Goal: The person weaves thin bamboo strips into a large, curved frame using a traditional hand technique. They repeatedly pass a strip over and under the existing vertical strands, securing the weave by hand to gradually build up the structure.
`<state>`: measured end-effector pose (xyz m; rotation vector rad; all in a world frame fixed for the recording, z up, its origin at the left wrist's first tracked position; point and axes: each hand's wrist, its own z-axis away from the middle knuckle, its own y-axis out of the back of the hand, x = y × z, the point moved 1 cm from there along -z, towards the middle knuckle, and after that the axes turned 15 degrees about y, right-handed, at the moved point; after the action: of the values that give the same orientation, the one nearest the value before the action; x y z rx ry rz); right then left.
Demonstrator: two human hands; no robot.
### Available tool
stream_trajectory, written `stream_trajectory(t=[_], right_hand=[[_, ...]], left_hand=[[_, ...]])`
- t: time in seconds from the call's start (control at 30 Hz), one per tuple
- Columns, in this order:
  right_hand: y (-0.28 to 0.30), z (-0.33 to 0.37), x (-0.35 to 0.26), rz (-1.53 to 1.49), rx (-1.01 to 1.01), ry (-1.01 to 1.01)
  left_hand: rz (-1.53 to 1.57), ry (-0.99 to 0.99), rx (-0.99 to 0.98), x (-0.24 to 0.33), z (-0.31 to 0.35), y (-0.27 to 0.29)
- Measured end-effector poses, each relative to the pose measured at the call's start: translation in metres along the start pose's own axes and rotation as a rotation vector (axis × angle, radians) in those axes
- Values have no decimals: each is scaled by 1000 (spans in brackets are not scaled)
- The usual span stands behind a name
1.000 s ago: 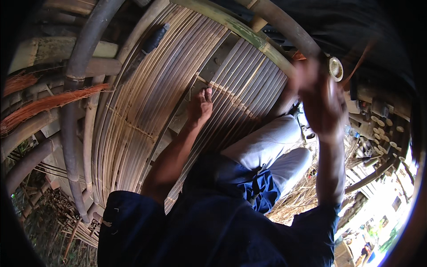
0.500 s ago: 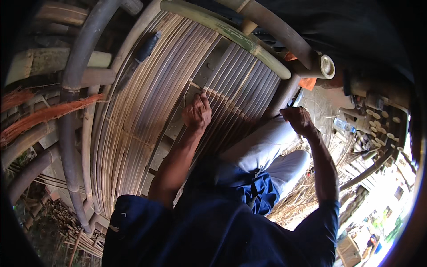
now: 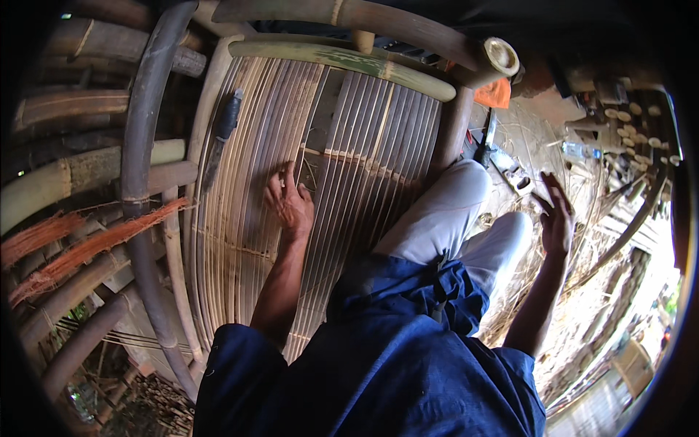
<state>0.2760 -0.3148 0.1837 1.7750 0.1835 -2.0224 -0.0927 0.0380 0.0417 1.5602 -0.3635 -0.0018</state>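
My left hand (image 3: pixel 293 207) is over a seat of thin bamboo slats (image 3: pixel 244 175), its fingers apart and nothing in them. It is beside the gap (image 3: pixel 314 131) between two groups of slats, where a thin pale cross strip (image 3: pixel 342 155) runs across the right group. Whether the fingertips touch the slats, I cannot tell. Out to the right of my knees, my right hand (image 3: pixel 558 218) hangs in the air with spread fingers, holding nothing. A knife (image 3: pixel 228 120) with a black-wrapped handle lies on the slats at the far left.
Thick bamboo poles (image 3: pixel 136 146) frame the seat's left side, and a green bamboo rail (image 3: pixel 328 54) crosses its far end. Frayed orange-red fibre (image 3: pixel 95 247) hangs on the left. A handsaw's handle (image 3: pixel 518 180), plastic bottle (image 3: pixel 580 151) and bamboo shavings lie right.
My left hand has moved left and its closed fingers have opened. My right hand has left my knee, swung right and opened. The view has shifted, showing more floor.
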Motion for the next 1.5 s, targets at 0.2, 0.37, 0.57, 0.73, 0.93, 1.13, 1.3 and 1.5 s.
stream_trajectory(t=[0.2, 0.37, 0.57, 0.73, 0.93, 1.13, 1.3, 1.5], right_hand=[[49, 31, 61, -521, 527, -4], [65, 61, 87, -656, 381, 135], [41, 74, 109, -628, 468, 38], [26, 89, 109, -446, 439, -8], [-16, 77, 95, -435, 484, -36], [-96, 2, 11, 44, 369, 344], [-269, -47, -13, 832, 16, 762], [-439, -6, 33, 1399, -1102, 788]], left_hand=[[-88, -228, -26, -20, -4, -6], [193, -274, -270, -8, -1, -4], [511, 14, -354, -39, -23, -48], [441, 243, -339, 19, -8, -50], [427, 190, -298, 7, -16, -72], [268, 45, -287, 24, -17, -62], [241, 94, -331, 23, -17, -59], [369, 162, -328, 20, -18, -72]])
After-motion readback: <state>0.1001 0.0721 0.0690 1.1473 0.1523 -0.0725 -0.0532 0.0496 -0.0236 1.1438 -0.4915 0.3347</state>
